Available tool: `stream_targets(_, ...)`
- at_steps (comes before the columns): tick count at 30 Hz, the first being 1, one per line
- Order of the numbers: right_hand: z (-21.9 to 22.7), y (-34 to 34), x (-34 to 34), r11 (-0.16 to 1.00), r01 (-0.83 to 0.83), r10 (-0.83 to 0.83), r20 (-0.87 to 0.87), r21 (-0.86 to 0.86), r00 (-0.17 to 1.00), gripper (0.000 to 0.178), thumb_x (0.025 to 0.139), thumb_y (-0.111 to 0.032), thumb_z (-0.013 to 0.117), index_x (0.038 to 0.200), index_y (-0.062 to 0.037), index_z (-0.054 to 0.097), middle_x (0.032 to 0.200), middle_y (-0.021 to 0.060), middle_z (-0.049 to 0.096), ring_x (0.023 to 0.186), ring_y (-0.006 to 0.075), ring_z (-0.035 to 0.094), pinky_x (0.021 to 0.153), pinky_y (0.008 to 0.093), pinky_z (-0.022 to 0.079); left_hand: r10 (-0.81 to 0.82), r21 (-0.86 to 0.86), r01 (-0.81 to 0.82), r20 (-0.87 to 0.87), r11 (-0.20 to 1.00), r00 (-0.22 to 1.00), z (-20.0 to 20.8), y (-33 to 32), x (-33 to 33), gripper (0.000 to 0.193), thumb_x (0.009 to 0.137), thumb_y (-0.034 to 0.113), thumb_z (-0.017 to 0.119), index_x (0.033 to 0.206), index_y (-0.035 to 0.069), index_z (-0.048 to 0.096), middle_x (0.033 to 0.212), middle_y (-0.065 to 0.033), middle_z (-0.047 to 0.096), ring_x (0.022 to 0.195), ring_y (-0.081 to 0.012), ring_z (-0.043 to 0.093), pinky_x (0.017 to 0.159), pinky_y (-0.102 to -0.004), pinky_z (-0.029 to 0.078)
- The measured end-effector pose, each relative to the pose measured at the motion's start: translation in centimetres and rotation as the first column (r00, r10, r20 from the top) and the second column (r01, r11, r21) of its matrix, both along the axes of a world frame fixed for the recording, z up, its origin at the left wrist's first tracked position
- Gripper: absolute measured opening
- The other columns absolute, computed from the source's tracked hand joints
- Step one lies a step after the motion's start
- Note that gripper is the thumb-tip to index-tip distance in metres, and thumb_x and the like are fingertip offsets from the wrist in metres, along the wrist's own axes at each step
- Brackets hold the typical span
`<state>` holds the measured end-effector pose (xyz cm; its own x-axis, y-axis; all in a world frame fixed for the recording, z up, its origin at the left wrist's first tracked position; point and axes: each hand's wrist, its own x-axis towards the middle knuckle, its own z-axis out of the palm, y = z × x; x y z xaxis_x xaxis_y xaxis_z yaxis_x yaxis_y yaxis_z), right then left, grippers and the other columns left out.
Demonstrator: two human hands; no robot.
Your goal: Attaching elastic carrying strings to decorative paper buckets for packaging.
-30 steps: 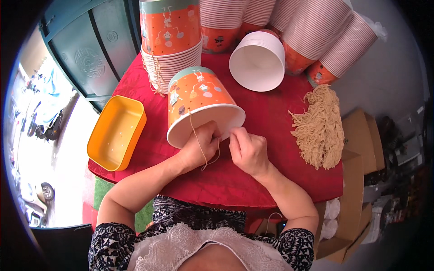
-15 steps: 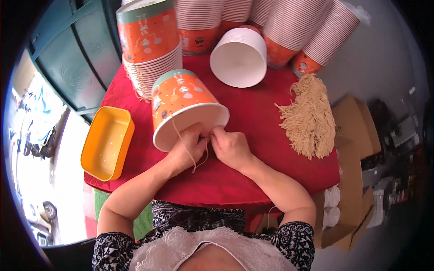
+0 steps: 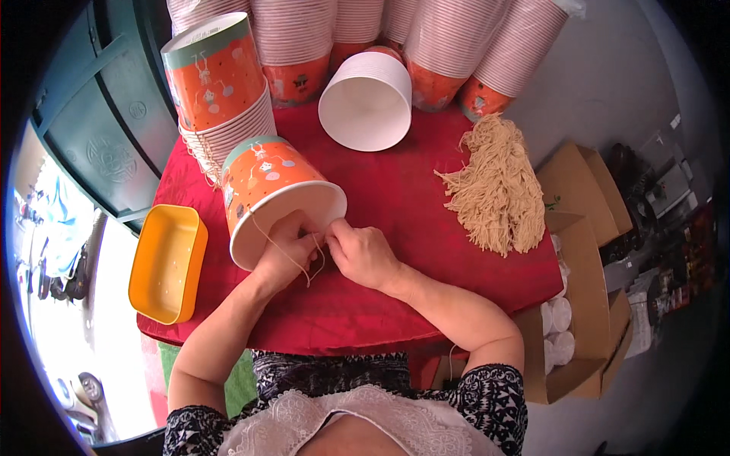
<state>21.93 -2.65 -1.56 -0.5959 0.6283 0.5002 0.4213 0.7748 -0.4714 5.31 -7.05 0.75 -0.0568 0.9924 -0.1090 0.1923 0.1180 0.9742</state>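
Observation:
An orange paper bucket (image 3: 266,169) with a green band lies tilted on its side, its white mouth toward me. From its rim a thin beige string (image 3: 275,245) runs down over my left hand and loops below it. My left hand (image 3: 287,247) reaches just inside the mouth, with thumb and fingers closed on the string. At the right part of the rim my right hand (image 3: 361,252) is closed in a pinch close to the left fingertips, by the string's loop. The string's end between the right fingers is too small to see clearly.
A bundle of beige strings (image 3: 498,190) lies at right on the red tablecloth (image 3: 395,190). The yellow plastic basket (image 3: 169,262) sits at left. Behind stand a bucket stack (image 3: 213,76) draped with strings, a white-mouthed bucket (image 3: 365,110) and several wrapped stacks (image 3: 464,38). A cardboard box (image 3: 582,281) is beyond the right edge.
The whole view has shifted, so the table's things appear farther left. My fingertips, touching before, are now slightly apart. The bucket stays tilted toward me.

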Motion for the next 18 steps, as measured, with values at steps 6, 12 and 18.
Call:
stream_targets(6,0.6,-0.6,0.0,0.999,-0.038,0.039,-0.011,0.022,0.999,0.011,0.087,-0.01,0.059,0.085,-0.0025,0.051,0.059,0.0168,0.06,0.054,0.0363,0.062,0.048,0.0461,0.049,0.006,-0.015,-0.004,0.171,1.0,0.985,0.4,-0.3,-0.3,0.005,0.085,0.001,0.059,0.086,-0.002,0.055,0.069,-0.0072,0.056,0.053,-0.0129,0.053,0.043,-0.0248,0.042)
stream_targets(12,1.4,-0.9,-0.1,0.995,0.007,-0.001,-0.063,0.097,0.998,0.009,0.083,-0.006,0.062,0.087,-0.0022,0.055,0.075,0.0164,0.059,0.065,0.0358,0.062,0.054,0.044,0.051,-0.015,0.018,0.014,0.077,1.0,0.997,-0.1,-0.2,-0.5,0.006,0.081,-0.002,0.058,0.086,-0.002,0.056,0.07,-0.0063,0.056,0.055,-0.0121,0.053,0.045,-0.0256,0.042)
stream_targets(18,0.7,0.2,-0.7,0.996,0.042,-0.026,-0.201,0.077,0.979,0.014,0.082,0.0,0.062,0.095,-0.0017,0.059,0.088,0.0178,0.056,0.081,0.0385,0.06,0.069,0.0455,0.051,-0.041,0.208,0.071,-0.145,0.976,0.989,-0.8,-0.5,-0.5,0.008,0.078,0.0,0.06,0.085,0.002,0.056,0.073,-0.0055,0.057,0.062,-0.0131,0.054,0.053,-0.0272,0.045)
